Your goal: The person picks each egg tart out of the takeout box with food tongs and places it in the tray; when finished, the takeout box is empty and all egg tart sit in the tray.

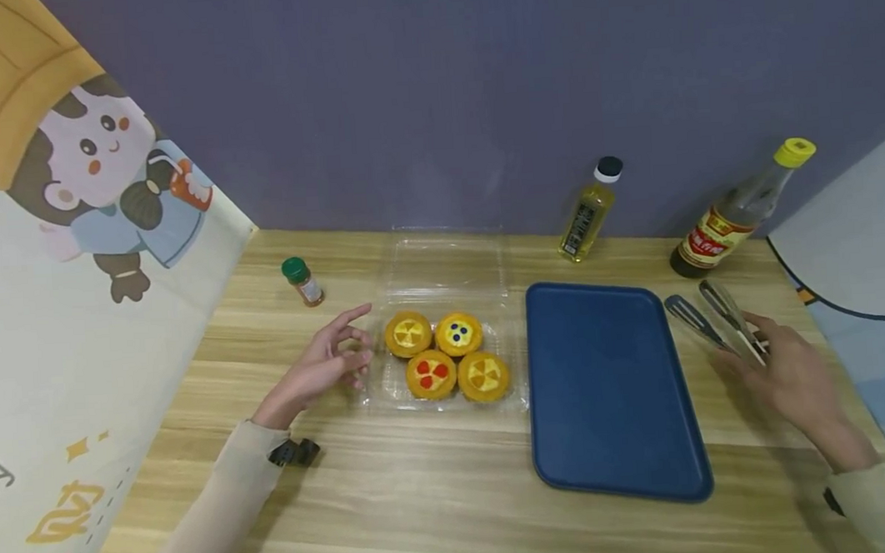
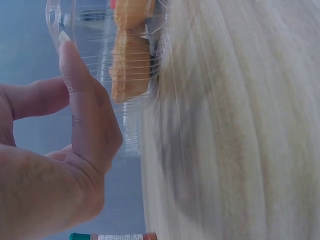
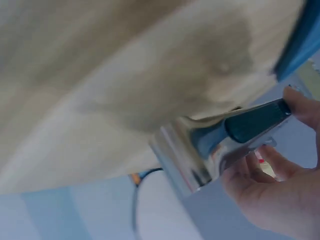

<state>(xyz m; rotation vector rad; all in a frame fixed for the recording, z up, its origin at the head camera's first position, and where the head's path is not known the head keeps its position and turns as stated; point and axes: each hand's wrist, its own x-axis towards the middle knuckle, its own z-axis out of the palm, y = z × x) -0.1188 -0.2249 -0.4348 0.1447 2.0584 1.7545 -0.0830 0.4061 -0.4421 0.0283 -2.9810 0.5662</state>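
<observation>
My right hand (image 1: pixel 797 379) grips a pair of metal tongs (image 1: pixel 728 305) right of the blue tray (image 1: pixel 610 393), their slotted ends apart and pointing away from me. In the right wrist view the bent end of the tongs (image 3: pixel 175 150) and a dark green grip panel (image 3: pixel 255 121) show. My left hand (image 1: pixel 316 371) is at the left side of a clear plastic box (image 1: pixel 447 305), fingers loosely bent. A fingertip overlaps the box's edge in the left wrist view. Several tarts (image 1: pixel 484 377) with yellow, red or blue toppings sit in the box, its lid folded back.
A green-capped spice jar (image 1: pixel 303 282) stands at the back left. Behind the tray is an oil bottle (image 1: pixel 588 219) with a black cap. Further right stands a tall yellow-capped sauce bottle (image 1: pixel 725 224). A dark blue wall (image 1: pixel 433 101) closes off the back of the wooden table (image 1: pixel 409 495).
</observation>
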